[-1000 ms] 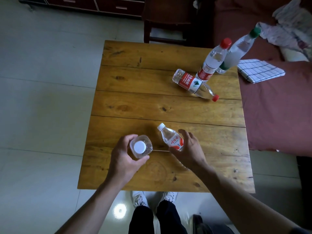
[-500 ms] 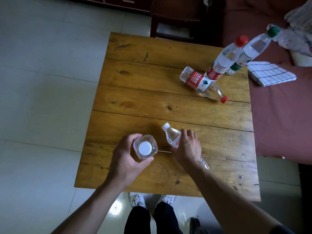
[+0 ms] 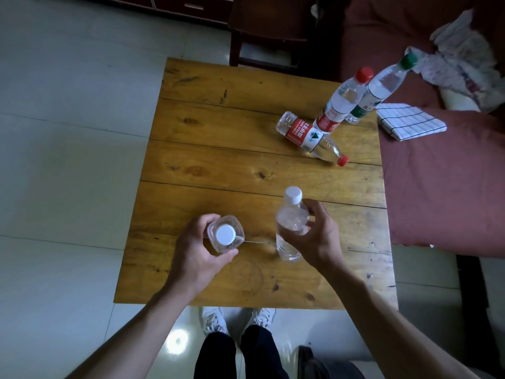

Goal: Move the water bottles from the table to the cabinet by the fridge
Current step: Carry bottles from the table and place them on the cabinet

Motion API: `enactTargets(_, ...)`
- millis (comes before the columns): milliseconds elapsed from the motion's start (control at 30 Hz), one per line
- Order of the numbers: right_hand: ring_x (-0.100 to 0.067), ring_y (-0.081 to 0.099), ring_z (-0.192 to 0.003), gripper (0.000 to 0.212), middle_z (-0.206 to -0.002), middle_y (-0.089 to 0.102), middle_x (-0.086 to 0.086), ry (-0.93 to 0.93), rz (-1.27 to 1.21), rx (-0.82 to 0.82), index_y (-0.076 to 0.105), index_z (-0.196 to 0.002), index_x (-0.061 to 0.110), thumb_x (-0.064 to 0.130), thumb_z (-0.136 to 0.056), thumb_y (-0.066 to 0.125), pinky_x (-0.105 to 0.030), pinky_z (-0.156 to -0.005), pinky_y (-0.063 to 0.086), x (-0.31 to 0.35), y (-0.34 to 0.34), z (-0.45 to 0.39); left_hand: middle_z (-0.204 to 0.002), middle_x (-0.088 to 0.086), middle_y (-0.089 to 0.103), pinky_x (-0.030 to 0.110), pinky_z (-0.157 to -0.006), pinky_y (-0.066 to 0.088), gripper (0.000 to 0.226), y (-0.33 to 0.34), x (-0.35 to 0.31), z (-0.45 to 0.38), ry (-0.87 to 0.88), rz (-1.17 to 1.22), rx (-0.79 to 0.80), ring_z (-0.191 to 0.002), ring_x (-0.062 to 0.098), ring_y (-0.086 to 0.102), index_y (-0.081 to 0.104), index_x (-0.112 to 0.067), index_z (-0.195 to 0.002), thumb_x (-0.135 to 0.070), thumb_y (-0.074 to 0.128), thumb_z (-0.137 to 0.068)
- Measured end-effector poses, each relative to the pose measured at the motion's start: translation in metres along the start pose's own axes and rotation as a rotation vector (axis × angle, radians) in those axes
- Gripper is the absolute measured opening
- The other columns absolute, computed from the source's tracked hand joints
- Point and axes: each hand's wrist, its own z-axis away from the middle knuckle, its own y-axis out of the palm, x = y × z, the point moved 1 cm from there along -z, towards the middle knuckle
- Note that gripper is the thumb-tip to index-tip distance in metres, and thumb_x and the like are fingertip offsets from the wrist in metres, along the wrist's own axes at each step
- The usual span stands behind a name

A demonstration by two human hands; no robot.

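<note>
1. Wooden plank surface [image 3: 218, 165] on pale tiled floor, dark red bed along its far-right edge; the surface is the landmark for all places below.
2. Right hand [image 3: 318, 236] grips a small white-capped bottle [image 3: 291, 220], now upright with its base at or just above the near planks. Half a second ago it lay on its side under that hand.
3. Left hand [image 3: 199, 250] grips a second small bottle [image 3: 225, 234], held as before, cap toward the camera, above the near-left part of the surface.
4. Judgement: both hands loaded, so the carry to the cabinet can start; no cabinet by a fridge in view.
5. Bottles are clear plastic with water inside; the right one shows no label from here.
6. Remaining at the far-right corner: red-capped bottle [image 3: 344, 102] and green-capped bottle [image 3: 382, 88] standing, touching or nearly so; another red-capped bottle lying flat [image 3: 308, 135].
7. Checked cloth [image 3: 410, 124] on the bed, beside that corner.
</note>
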Motion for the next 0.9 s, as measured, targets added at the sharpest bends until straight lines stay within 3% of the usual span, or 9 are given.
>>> enactTargets(133, -0.01, 0.06, -0.096, 0.066, -0.105, 0.062, 0.007, -0.033, -0.048, 0.0, 0.055, -0.113, 0.024, 0.042, -0.061, 0.091, -0.021, -0.079, 0.055, 0.0, -0.014, 0.01, -0.109, -0.014, 0.062, 0.031, -0.081, 0.056, 0.074, 0.0, 0.0, 0.0, -0.014, 0.004, 0.002, -0.098, 0.001, 0.058, 0.057, -0.026, -0.118, -0.024, 0.096, -0.056)
enactTargets(300, 0.006, 0.054, -0.098, 0.068, -0.107, 0.06, 0.002, -0.072, -0.065, 0.041, 0.055, -0.115, 0.013, 0.023, -0.06, 0.093, -0.001, -0.078, 0.039, -0.002, -0.014, 0.023, -0.11, -0.011, 0.064, 0.023, -0.081, 0.051, 0.072, 0.003, 0.001, 0.0, -0.029, 0.012, -0.019, -0.099, 0.005, 0.06, 0.057, -0.027, -0.118, -0.024, 0.096, -0.057)
enactTargets(400, 0.001, 0.057, -0.101, 0.067, -0.11, 0.062, 0.003, -0.053, -0.114, 0.034, 0.055, -0.117, 0.017, 0.028, -0.063, 0.092, -0.006, -0.081, 0.043, -0.004, -0.012, 0.024, -0.11, -0.011, 0.066, 0.021, -0.081, 0.052, 0.07, 0.005, 0.001, 0.002, -0.029, 0.024, -0.045, -0.099, -0.001, 0.06, 0.06, -0.024, -0.117, -0.022, 0.096, -0.057)
enactTargets(533, -0.01, 0.061, -0.101, 0.065, -0.11, 0.063, 0.007, -0.014, -0.159, 0.02, 0.055, -0.116, 0.024, 0.041, -0.063, 0.088, -0.025, -0.082, 0.053, -0.005, -0.007, 0.022, -0.109, -0.007, 0.069, 0.027, -0.082, 0.056, 0.07, 0.008, 0.004, 0.003, -0.008, 0.013, -0.086, -0.098, 0.009, 0.064, 0.063, -0.018, -0.118, -0.017, 0.096, -0.056)
enactTargets(667, -0.005, 0.06, -0.099, 0.065, -0.108, 0.064, 0.009, 0.035, -0.143, 0.009, 0.053, -0.115, 0.03, 0.036, -0.062, 0.09, -0.022, -0.079, 0.052, -0.007, -0.004, 0.025, -0.104, -0.009, 0.067, 0.026, -0.079, 0.055, 0.069, 0.013, 0.004, 0.003, -0.028, 0.026, -0.122, -0.093, 0.005, 0.061, 0.063, -0.016, -0.116, -0.015, 0.096, -0.055)
enactTargets(767, -0.006, 0.063, -0.099, 0.063, -0.107, 0.066, 0.01, 0.062, -0.161, 0.002, 0.056, -0.112, 0.03, 0.038, -0.06, 0.09, -0.031, -0.082, 0.057, -0.007, -0.002, 0.024, -0.101, -0.009, 0.066, 0.017, -0.076, 0.053, 0.07, 0.017, 0.005, 0.001, -0.031, 0.033, -0.121, -0.091, 0.001, 0.059, 0.063, -0.014, -0.115, -0.014, 0.097, -0.054)
enactTargets(900, -0.005, 0.064, -0.091, 0.057, -0.098, 0.068, 0.015, 0.075, -0.155, -0.017, 0.058, -0.104, 0.033, 0.045, -0.058, 0.089, -0.036, -0.079, 0.058, -0.002, -0.007, 0.02, -0.1, -0.006, 0.068, 0.029, -0.077, 0.058, 0.066, 0.014, 0.003, -0.005, -0.042, 0.041, -0.123, -0.09, 0.006, 0.062, 0.066, -0.012, -0.113, -0.015, 0.096, -0.055)
